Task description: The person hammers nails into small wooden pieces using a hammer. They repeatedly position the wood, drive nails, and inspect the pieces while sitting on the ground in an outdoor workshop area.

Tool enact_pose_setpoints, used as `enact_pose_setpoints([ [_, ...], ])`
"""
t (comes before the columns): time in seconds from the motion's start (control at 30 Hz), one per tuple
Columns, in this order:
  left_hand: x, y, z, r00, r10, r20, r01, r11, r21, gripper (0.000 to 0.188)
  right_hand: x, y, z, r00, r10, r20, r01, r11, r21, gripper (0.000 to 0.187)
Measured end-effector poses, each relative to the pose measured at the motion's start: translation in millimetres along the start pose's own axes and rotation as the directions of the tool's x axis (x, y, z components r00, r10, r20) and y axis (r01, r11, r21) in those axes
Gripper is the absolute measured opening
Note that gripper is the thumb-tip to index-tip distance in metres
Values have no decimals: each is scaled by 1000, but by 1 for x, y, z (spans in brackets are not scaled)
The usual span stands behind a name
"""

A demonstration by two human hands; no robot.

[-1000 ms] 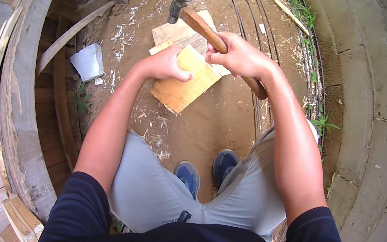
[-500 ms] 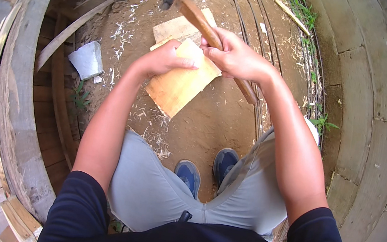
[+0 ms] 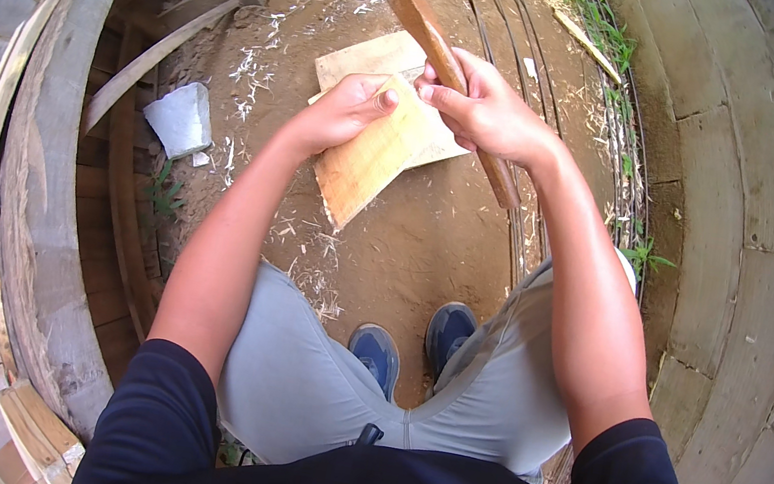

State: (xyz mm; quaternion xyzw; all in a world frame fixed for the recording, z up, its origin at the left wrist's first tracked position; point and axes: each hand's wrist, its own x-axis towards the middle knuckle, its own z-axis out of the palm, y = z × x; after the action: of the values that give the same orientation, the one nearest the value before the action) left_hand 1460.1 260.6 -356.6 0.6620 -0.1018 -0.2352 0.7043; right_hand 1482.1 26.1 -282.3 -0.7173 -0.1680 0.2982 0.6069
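My left hand is closed on the edge of a pale wooden board, thumb on top, holding it tilted above the ground. A claw hammer is in my right hand, whose fingers wrap its brown wooden handle. The hammer's dark metal head points away at the far end, and the handle's butt comes out below my palm. The right fingertips are close to the board's upper edge; whether they touch it I cannot tell. Beneath the held board, another pale board lies on the dirt, partly covered.
A pale stone block sits on the dirt at left, near a weathered timber beam and loose planks. Dark rods run along the ground at right, before a plank wall. Wood shavings are scattered about.
The held board has tilted and looks narrower, uncovering more of the lower board. My right hand and the hammer have shifted slightly right; both hands keep their grip.
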Motion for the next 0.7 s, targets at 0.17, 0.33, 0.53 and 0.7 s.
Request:
enact_pose_setpoints([
  [0.17,-3,6,3,987,32,-160,-7,987,158,47,0,-8,-2,987,35,-158,-53,993,-109,34],
  [0.33,-6,12,4,978,92,-188,-44,968,246,39,3,-4,-5,994,10,-109,-34,975,-219,35],
  [0.53,-3,10,6,984,72,-164,-17,948,317,34,10,19,0,991,-103,-84,74,953,-295,27],
  [0.7,-7,9,6,979,71,-191,12,915,403,31,13,25,5,993,-82,-82,52,947,-316,25],
])
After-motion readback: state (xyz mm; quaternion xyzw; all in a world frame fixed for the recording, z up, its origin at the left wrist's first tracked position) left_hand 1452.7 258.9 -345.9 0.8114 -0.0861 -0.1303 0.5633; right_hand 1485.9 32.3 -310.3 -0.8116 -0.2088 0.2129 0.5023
